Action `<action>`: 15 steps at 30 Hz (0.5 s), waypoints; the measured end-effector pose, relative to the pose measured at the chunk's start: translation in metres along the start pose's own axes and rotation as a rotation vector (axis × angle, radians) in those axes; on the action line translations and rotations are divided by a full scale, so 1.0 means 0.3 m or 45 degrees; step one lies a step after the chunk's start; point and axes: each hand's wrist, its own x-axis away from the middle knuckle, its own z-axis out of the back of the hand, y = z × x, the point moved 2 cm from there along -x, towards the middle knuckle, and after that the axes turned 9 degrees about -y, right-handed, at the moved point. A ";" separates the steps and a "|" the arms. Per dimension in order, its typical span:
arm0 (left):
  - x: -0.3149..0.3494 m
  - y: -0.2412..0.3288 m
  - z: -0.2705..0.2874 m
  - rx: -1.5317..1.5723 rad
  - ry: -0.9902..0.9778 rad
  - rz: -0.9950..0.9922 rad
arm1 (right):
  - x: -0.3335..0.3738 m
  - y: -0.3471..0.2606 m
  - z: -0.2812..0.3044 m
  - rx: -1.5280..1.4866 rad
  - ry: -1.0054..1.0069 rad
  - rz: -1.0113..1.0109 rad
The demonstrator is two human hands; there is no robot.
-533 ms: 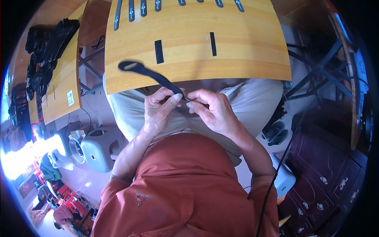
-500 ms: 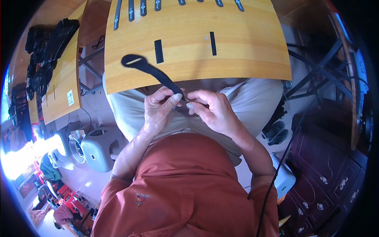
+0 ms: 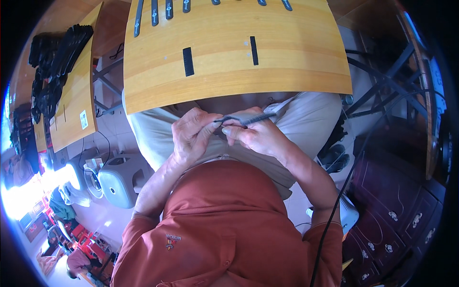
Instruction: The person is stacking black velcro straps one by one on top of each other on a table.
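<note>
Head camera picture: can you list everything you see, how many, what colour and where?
Held strap: one, dark, between the hands
Wooden table: one, yellow-brown, in front
Short strips: two, black, on that table
Row of straps: about eight, dark grey, table's far part
Side table: one, yellow-brown, left
Bundles: too jumbled to count, black, at side table
Stool: at least one, grey, floor at left
Drawer cabinet: one, dark reddish, lower right
Other person: one, pinkish top, lower left
Small background things: too blurred to list
Shirt: one, rust-red, lower middle
Trousers: one pair, pale, below table edge
Left hand: one, bare, pinching strap
Right hand: one, bare, touching strap
</note>
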 end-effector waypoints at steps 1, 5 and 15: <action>0.001 -0.003 -0.001 0.001 -0.001 -0.002 | 0.001 -0.002 0.001 -0.011 -0.061 -0.005; 0.019 -0.009 -0.005 0.086 -0.042 -0.006 | 0.008 0.006 -0.005 -0.243 -0.134 -0.193; 0.028 -0.025 -0.053 1.207 0.290 0.312 | 0.002 0.023 -0.124 -0.276 0.268 0.239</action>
